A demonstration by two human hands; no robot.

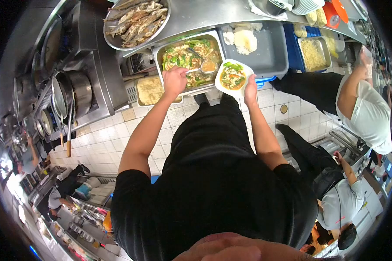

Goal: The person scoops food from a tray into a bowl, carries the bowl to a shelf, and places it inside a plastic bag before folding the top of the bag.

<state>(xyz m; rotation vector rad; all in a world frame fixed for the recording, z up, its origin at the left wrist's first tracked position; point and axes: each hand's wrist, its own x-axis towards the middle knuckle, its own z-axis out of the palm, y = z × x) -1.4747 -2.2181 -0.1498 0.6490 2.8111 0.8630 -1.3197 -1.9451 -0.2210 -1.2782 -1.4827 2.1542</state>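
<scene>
My left hand [175,81] is closed around the handle of a ladle [208,66]. The ladle's round bowl, with brownish broth in it, is over the right side of a deep metal tray [219,40]. Chopped greens and pale bits in liquid fill this tray, and a dark utensil [193,52] lies in it. Close beside the tray, my right hand [250,91] grips the right edge of a white bowl [222,90]. Greens, pale pieces and orange-brown broth are in the bowl.
Fried fish [137,21] fill a metal basin at the back left. A grey bin [268,48] holds white rice [245,40]. Pale food [150,90] sits in a lower tray, noodles [312,53] at right. Pots [79,92] stand left. Co-workers [366,108] stand at right.
</scene>
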